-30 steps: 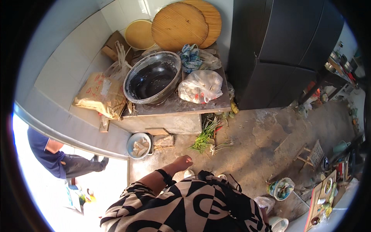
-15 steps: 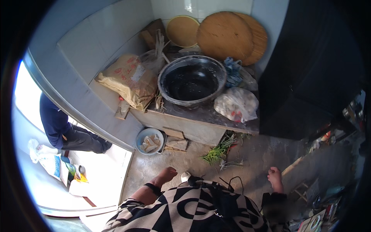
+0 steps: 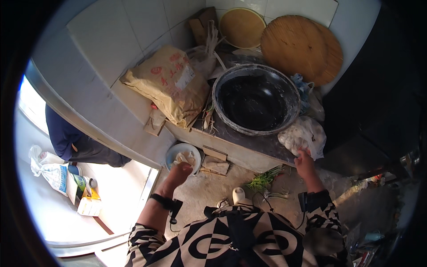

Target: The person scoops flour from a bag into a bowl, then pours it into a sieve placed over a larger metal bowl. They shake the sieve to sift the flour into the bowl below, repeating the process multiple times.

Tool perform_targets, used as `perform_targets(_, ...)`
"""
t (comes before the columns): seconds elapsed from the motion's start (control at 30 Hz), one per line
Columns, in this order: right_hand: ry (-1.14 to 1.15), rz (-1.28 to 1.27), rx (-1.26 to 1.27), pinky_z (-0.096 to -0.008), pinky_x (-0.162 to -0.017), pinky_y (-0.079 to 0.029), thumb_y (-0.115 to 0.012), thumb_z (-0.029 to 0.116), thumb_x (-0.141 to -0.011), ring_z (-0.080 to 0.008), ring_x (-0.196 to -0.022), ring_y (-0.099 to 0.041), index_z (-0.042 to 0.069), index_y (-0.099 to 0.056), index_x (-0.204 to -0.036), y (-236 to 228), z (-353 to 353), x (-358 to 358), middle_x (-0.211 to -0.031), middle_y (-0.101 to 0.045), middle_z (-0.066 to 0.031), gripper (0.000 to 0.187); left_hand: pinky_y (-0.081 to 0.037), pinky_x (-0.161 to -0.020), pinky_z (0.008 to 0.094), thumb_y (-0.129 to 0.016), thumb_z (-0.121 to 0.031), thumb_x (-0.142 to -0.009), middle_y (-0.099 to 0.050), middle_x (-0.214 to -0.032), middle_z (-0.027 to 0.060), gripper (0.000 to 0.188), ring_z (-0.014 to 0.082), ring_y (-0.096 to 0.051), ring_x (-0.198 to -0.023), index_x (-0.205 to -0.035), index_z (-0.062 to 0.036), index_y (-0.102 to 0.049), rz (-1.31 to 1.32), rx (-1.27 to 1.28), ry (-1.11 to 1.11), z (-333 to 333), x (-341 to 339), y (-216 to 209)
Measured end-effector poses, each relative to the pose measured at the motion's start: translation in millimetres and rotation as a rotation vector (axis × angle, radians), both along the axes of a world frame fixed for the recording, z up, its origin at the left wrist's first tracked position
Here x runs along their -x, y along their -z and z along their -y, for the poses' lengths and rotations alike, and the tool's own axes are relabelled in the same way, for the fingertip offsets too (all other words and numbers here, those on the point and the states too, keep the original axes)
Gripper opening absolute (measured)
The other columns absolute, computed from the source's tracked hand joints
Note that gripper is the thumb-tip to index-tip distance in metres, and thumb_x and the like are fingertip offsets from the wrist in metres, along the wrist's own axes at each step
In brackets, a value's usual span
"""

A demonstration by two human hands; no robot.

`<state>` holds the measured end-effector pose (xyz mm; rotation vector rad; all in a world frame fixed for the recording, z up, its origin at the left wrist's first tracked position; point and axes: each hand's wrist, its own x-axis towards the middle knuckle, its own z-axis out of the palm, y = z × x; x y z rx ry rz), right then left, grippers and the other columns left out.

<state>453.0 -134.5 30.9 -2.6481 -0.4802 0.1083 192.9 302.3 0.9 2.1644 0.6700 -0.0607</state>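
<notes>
My left hand [image 3: 180, 172], its fingers curled in and nothing seen in them, is in front of a small pale-blue bowl [image 3: 170, 153] on the floor that holds wet, light-coloured pieces I cannot make out. My right hand [image 3: 305, 165], fingers loosely apart, is at the near edge of a clear plastic bag [image 3: 303, 134] with whitish contents; I cannot tell whether it touches the bag. Between and beyond my hands, a large black basin [image 3: 255, 102] with white smears on its rim sits on the dark ledge [image 3: 231, 139].
A paper sack [image 3: 171, 86] lies left of the basin. Round wooden boards [image 3: 293, 49] and a yellow-rimmed round tray [image 3: 242, 27] lean on the tiles. Green onions [image 3: 265, 179] and cardboard [image 3: 215, 164] lie on the floor. Another person [image 3: 73, 140] is beyond the glass at left.
Both my hands have moved forward, the left to the bowl and the right to the plastic bag. My view has come closer to the ledge, and the basin appears larger.
</notes>
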Motion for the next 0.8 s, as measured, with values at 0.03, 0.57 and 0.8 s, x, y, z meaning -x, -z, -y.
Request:
perform_targets(0.03, -0.018, 0.014, 0.013, -0.0452, -0.069, -0.049, -0.063, 0.016, -0.082, -0.0324, -0.081, -0.059, 0.009, -0.051, -0.119, -2.7, -8.7, -10.8, -0.089, -0.06, -0.013, 0.039, -0.049, -0.074, 0.0335, -0.062, -0.023, -0.081, -0.065, -0.088, 0.016, 0.026, 0.0267, -0.063, -0.086, -0.097, -0.0033, -0.062, 0.011, -0.027, 0.012, -7.4, -13.9, -10.3)
perform_targets(0.57, -0.498, 0.236, 0.164, -0.0589, -0.101, -0.022, -0.07, 0.048, -0.068, -0.042, -0.131, -0.019, 0.017, -0.043, -0.13, -19.3, -75.3, -118.5, -0.144, -0.021, -0.0135, 0.075, -0.046, -0.08, 0.041, -0.06, -0.016, -0.078, -0.06, -0.095, 0.0176, 0.024, 0.0345, -0.057, -0.094, -0.098, -0.0033, -0.06, 0.085, -0.721, 0.457, -88.4, -359.9, -140.1)
perform_targets(0.8, -0.488, 0.127, 0.103, -0.0643, -0.1, -0.016, -0.055, 0.059, -0.075, -0.038, -0.134, -0.014, 0.023, -0.047, -0.128, -4.5, -71.6, -128.7, -0.142, -0.027, -0.0102, 0.064, -0.048, -0.074, 0.0419, -0.057, -0.008, -0.076, -0.06, -0.092, 0.0139, 0.015, 0.0325, -0.058, -0.089, -0.09, -0.0053, -0.062, 0.043, -1.076, 0.67, -119.3, -518.5, -120.9)
